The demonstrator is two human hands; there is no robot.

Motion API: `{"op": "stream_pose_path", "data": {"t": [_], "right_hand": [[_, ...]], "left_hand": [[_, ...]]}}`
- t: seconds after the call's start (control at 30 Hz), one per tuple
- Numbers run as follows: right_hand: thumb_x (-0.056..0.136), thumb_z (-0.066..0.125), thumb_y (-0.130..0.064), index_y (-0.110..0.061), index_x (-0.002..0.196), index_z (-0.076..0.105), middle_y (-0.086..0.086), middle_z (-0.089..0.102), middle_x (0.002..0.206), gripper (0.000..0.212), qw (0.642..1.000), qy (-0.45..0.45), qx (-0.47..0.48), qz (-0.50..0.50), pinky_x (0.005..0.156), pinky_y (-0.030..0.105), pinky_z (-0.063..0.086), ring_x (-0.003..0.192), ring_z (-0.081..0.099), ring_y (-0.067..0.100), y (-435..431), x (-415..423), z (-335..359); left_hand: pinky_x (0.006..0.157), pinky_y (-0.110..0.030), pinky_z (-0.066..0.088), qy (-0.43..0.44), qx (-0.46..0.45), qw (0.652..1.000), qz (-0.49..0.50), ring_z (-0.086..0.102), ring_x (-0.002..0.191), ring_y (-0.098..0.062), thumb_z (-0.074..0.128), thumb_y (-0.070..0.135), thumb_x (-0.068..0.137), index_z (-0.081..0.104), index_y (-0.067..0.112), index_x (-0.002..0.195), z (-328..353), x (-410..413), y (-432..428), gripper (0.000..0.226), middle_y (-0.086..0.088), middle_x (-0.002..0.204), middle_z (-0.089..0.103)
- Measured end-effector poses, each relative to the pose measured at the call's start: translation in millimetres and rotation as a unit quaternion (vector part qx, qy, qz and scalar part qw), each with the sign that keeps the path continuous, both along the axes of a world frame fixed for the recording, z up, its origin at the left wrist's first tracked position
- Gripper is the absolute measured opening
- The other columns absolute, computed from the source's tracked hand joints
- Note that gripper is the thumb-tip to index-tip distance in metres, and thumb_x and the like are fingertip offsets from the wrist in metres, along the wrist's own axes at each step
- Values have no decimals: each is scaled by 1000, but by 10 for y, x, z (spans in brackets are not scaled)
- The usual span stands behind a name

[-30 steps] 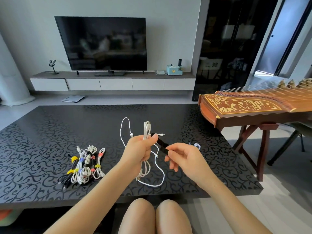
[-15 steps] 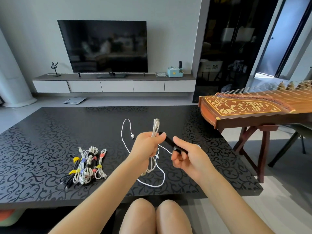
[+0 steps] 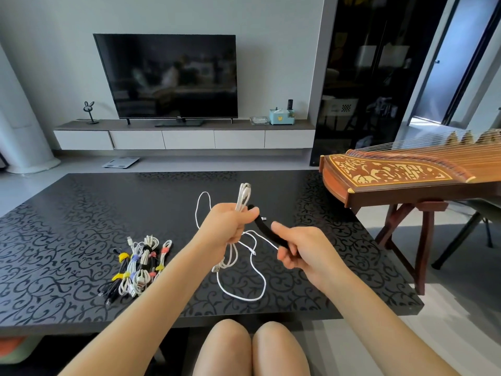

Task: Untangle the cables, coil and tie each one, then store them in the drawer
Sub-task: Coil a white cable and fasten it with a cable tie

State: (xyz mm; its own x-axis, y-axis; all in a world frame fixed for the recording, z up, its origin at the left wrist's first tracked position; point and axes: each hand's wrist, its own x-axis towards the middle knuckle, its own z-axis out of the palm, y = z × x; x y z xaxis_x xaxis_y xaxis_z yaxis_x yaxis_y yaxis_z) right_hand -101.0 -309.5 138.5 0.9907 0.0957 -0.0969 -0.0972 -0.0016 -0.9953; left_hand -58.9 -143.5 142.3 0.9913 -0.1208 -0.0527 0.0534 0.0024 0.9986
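Left hand (image 3: 225, 225) held the coiled white cable (image 3: 243, 195) in a fist above the middle of the dark patterned surface (image 3: 81, 213). Its fingers (image 3: 240, 229) were wrapped round the hank's waist, and the thumb pressed one end of a black strap (image 3: 267, 230) against it. Right hand (image 3: 303, 249) pinched the strap's other end, fingers (image 3: 287, 260) curled on it. The strap was drawn out between the hands in a shallow bow.

Handling, as judged: hank light, limp, a little springy. Strands would likely fan apart if the grip slackened. Best hold was at the waist, so the strap could pass round just beside the fist. Strap looked soft and flat and would need tension while wrapping. The plugs were the only hard parts, so no pulling there.

Orientation: hank's long axis close to upright, leaning slightly away and to the right. Folded loop end pointed up, above the fist. The lower loops and a plug end hung below. Could not tell whether they touched the surface. Strap ran from the thumb down and right, across the hank's axis.

Loose white cable (image 3: 244, 283) sprawled uncoiled on the surface under the hands. Tied cables (image 3: 141, 264) lay in a row to the left, well apart from the hands, long axes running roughly away from the person. No open drawer seen.
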Motion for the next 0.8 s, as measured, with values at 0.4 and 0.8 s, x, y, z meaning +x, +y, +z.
{"op": "stream_pose_path", "data": {"t": [0.4, 0.8], "right_hand": [[87, 66, -19, -16, 76, 73, -7, 69, 71, 13, 948, -232, -218, 24, 62, 9, 44, 66, 61, 0, -36, -10, -99], [82, 62, -7, -9, 79, 58, -2, 23, 50, 6, 990, -8, 18, -140, 40, 20, 17, 41, 18, 9, 231, 210, -171]], "left_hand": [[42, -20, 16, -22, 101, 995, 9, 19, 42, -10, 63, 19, 89, 44, 10, 61, -47, -34, 55, 35, 9, 46, 25], [38, -17, 15, 20, 24, 998, -53, 17, 39, -7, 27, 25, 105, 39, 10, 82, -60, -177, -195, 30, 7, 47, 25]]}}
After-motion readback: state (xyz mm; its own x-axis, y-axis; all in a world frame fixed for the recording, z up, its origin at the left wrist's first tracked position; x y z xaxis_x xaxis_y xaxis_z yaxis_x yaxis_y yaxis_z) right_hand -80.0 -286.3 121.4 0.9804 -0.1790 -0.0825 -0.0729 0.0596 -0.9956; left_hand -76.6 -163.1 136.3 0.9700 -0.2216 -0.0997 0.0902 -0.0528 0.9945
